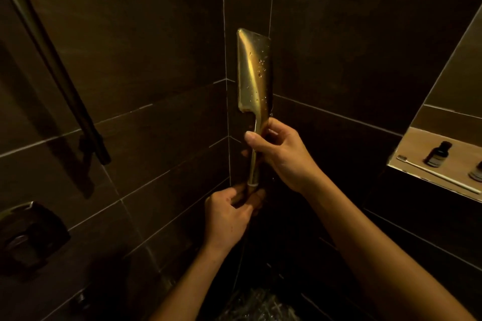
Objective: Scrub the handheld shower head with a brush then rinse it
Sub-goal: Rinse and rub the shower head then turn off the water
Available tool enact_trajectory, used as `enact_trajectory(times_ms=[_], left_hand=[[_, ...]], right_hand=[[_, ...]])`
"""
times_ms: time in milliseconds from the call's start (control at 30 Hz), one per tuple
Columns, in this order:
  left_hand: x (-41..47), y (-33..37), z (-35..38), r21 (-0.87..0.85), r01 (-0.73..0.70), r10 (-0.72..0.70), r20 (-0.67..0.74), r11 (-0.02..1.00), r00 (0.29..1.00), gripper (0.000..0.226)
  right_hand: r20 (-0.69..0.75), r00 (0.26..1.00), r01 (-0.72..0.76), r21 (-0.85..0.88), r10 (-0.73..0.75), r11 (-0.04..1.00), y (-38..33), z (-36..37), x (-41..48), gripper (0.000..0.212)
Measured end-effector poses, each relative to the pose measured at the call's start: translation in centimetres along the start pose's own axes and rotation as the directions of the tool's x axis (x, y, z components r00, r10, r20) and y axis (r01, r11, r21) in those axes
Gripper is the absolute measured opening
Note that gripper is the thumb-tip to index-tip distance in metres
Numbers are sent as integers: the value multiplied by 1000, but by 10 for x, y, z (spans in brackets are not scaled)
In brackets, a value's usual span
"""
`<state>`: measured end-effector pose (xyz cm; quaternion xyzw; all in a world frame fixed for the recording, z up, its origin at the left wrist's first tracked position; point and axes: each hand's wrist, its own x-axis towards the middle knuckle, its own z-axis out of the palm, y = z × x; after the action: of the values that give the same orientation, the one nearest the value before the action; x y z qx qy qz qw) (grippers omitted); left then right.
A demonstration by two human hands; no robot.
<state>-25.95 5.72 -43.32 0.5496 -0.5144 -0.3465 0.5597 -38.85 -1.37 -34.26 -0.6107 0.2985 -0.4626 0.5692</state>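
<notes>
Dark tiled walls point(146, 65) meet in a corner directly behind the grip, their pale grout lines running off to either side of it. Well to the left of the grip and higher, a dark slanted rail point(54, 70) crosses the tiles, and lower on that side a dark control plate point(31, 237) sits on the wall. Off to the right of the grip a lit wall niche point(440, 154) holds a small dark bottle point(438, 154) with a toothbrush point(433, 173) lying in front of it; a second bottle is cut off by the frame edge. Nothing stands between the camera and the grip. The brass handheld shower head point(251, 73) stands upright in front of the corner, its flat rectangular face rising above both hands and dotted with water drops, its slim handle running down between them. The right hand point(281, 156) comes in from the lower right, forearm angled upward, thumb and fingers closed around the upper handle just below the head. The left hand point(229, 216) sits beneath it, wrist bent upward, fingers curled and pinching the base of the handle, where a thin hose point(241, 255) drops away into the shadow.
</notes>
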Motion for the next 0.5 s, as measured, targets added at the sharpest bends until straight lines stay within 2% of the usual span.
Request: enact_trajectory(times_ms=[133,300,400,500], left_hand=[[-2,1,-4,-10,32,-32,7,999,999,14],[-5,-3,-3,71,40,-35,-70,997,997,13],[-5,-7,-6,88,36,-29,-84,995,996,12],[-6,-4,-7,46,24,-22,-53,999,998,15]], right_hand=[[77,997,0,-66,5,998,-10,-4,-7,29],[-23,996,65,-418,-82,906,-3,0,-5,36],[-24,995,71,-477,-94,876,-1,3,-7,39],[97,995,51,-423,-10,905,-9,0,-10,38]])
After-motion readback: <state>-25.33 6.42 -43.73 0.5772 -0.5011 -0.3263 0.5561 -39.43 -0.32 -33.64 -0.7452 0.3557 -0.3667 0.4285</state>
